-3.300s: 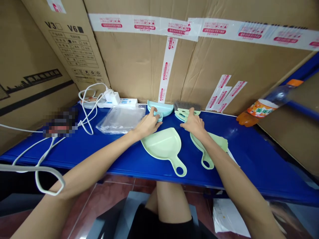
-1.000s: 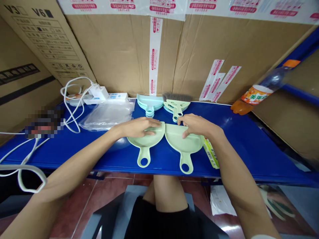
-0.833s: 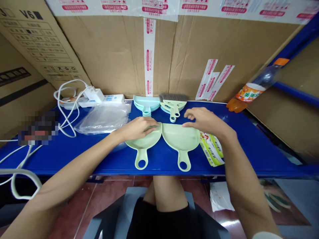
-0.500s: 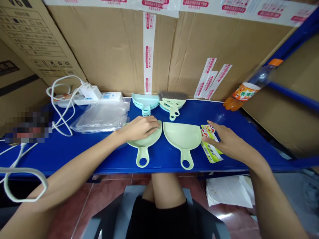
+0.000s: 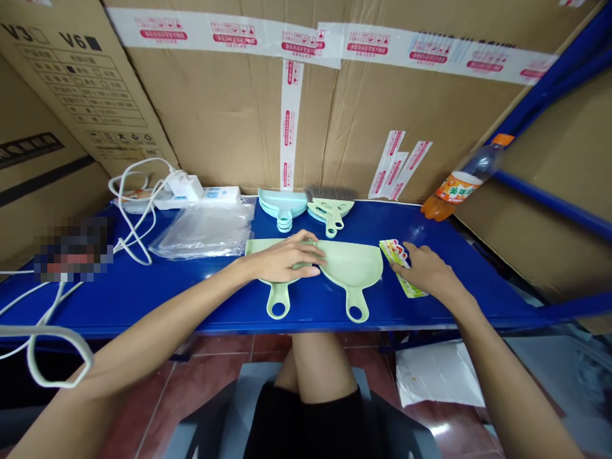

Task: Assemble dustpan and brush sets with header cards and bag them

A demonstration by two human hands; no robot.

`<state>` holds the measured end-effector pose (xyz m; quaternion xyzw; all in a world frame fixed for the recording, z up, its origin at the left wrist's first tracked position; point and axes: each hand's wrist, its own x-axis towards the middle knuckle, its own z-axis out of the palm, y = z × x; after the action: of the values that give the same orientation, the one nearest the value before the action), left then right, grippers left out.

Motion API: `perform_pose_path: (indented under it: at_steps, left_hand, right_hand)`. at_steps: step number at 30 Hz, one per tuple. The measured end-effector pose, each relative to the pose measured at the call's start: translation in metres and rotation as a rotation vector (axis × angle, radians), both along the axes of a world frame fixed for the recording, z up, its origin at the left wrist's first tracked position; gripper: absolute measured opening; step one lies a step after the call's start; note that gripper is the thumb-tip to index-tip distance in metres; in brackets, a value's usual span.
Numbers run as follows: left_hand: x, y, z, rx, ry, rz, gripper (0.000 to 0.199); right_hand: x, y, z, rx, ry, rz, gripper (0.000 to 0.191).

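Two pale green dustpans lie side by side on the blue table, handles toward me. My left hand is open above the left dustpan and covers much of its pan. Its fingertips reach the near-left edge of the right dustpan; whether they touch is unclear. Right of the pans is a stack of printed cards, green, white and red. My right hand is closing at the cards, thumb on their face and fingers curled at the far edge.
Behind stand stacked light blue dustpans and small green brushes with grey bristles. Clear plastic bags lie left, near a power strip and white cables. An orange drink bottle leans at the right. Cardboard boxes wall the back.
My left hand has moved right from the left dustpan's pan toward the right dustpan, fingers stretching out. My right hand's fingers have drawn in on the cards. The view has tilted up slightly.
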<state>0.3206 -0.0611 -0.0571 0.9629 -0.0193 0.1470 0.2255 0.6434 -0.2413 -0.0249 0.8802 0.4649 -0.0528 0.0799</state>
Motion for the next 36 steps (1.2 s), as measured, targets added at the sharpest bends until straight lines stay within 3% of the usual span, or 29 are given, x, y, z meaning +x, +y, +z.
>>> perform_pose_path:
  at_steps: [8, 14, 17, 20, 22, 25, 28, 30, 33, 36]
  left_hand:
    - [0.003, -0.001, -0.006, 0.138, -0.012, 0.083, 0.046]
    - [0.007, 0.002, -0.016, 0.126, -0.041, 0.121, 0.047]
    - [0.006, 0.002, -0.01, 0.069, -0.053, 0.099, 0.046]
    - [-0.003, 0.01, 0.01, -0.091, -0.182, 0.093, 0.043]
    - [-0.015, 0.023, 0.026, -0.158, -0.352, 0.225, 0.041]
    - [-0.041, 0.054, 0.042, -0.072, -0.52, 0.613, 0.049]
    - [-0.065, 0.084, 0.04, 0.162, -0.381, 0.884, 0.044]
    - [-0.074, 0.095, 0.031, 0.327, -0.201, 1.028, 0.035]
    - [-0.071, 0.096, 0.019, 0.391, -0.057, 1.074, 0.027]
    - [-0.055, 0.085, 0.013, 0.297, -0.164, 0.925, 0.034]
  right_hand:
    - [-0.012, 0.006, 0.012, -0.103, 0.016, 0.051, 0.089]
    - [0.012, 0.031, 0.015, -0.138, 0.047, 0.104, 0.065]
    - [0.019, 0.031, 0.012, -0.083, 0.074, 0.123, 0.06]
    - [0.017, 0.029, 0.008, -0.072, 0.034, 0.105, 0.056]
    - [0.013, 0.029, 0.008, -0.093, 0.001, 0.099, 0.052]
    - [0.003, 0.033, 0.019, -0.087, -0.039, 0.089, 0.062]
    - [-0.014, 0.045, 0.04, 0.075, -0.091, 0.121, 0.073]
    - [-0.03, 0.061, 0.055, 0.253, -0.083, 0.237, 0.066]
    - [-0.053, 0.092, 0.064, 0.458, 0.007, 0.586, 0.048]
    - [-0.066, 0.115, 0.055, 0.497, 0.018, 0.681, 0.037]
